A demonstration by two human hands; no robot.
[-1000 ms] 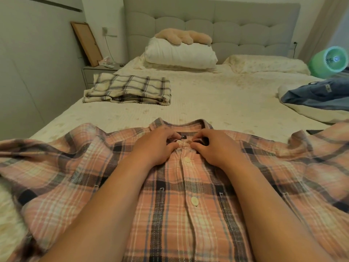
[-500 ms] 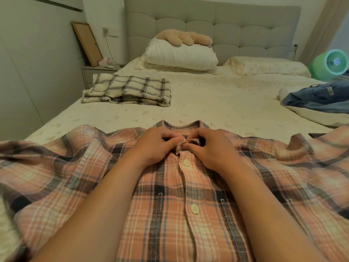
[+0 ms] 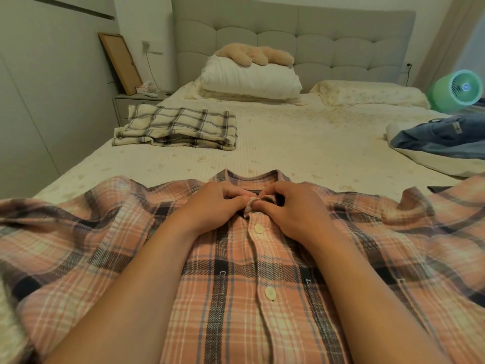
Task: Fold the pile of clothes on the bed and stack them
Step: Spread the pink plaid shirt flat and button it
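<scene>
- A pink plaid shirt (image 3: 236, 285) lies front-up and spread across the near end of the bed (image 3: 301, 153), collar pointing toward the headboard.
- The left hand (image 3: 212, 206) and right hand (image 3: 294, 208) meet at the top of the placket just below the collar, each pinching the fabric with curled fingers.
- A folded cream plaid garment (image 3: 178, 126) sits further up the bed on the left.
- Blue jeans (image 3: 443, 137) lie at the right edge.
</scene>
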